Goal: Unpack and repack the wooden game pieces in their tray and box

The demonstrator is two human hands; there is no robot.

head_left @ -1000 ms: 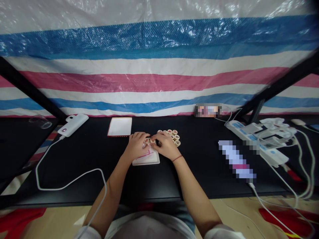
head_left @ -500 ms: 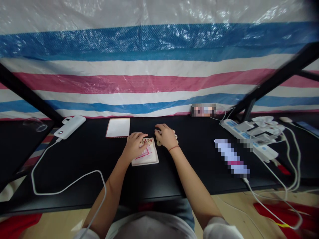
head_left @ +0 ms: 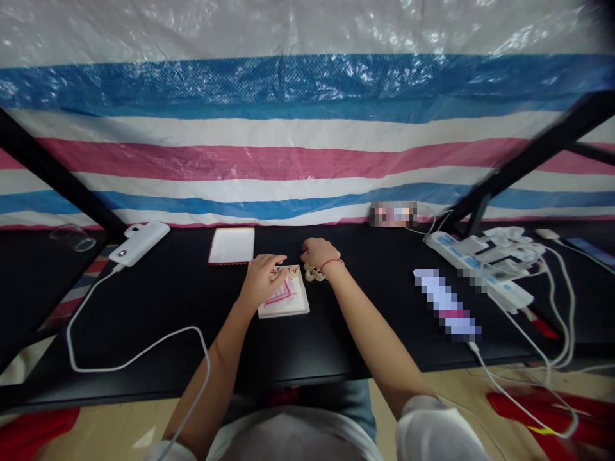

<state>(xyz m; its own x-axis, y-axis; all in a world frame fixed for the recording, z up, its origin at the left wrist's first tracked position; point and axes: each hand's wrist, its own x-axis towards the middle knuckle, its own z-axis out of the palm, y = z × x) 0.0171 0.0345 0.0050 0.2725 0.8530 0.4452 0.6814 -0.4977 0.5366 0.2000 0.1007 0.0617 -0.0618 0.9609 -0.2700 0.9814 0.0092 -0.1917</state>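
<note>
My left hand [head_left: 262, 278] rests on the far left corner of a small white box [head_left: 284, 301] with red markings, its fingers stretched over two round wooden pieces [head_left: 289, 273] at the box's far edge. Just right of the box, my right hand [head_left: 318, 251] is curled with its fingers closed over a pile of round wooden game pieces [head_left: 314, 274]. What the right fingers hold is hidden. A red string circles the right wrist.
A white lid [head_left: 232, 245] lies behind the box. A white power bank [head_left: 139, 241] with a cable sits at the left. Power strips with chargers and cables [head_left: 485, 266] crowd the right of the black table [head_left: 158, 301]. A striped tarp hangs behind.
My right hand has left the box's far edge and moved right and away onto the pile of pieces, covering most of it. My left hand stays on the box.
</note>
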